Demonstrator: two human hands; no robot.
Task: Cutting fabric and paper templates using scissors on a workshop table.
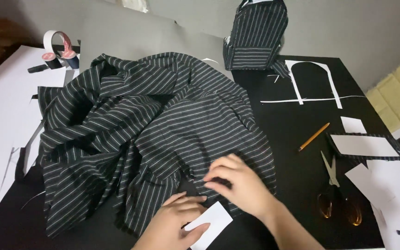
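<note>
My left hand (174, 227) grips a white paper piece (209, 223) at the desk's (292, 180) near edge — my right hand (237, 183) pinches the striped fabric (153, 134) beside it

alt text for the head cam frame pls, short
Two bare hands work at the near edge of a rumpled black pinstriped cloth on a black table: the left hand holds a small white paper rectangle, the right hand presses the cloth. Scissors, a pencil and white paper pieces lie to the right.
</note>
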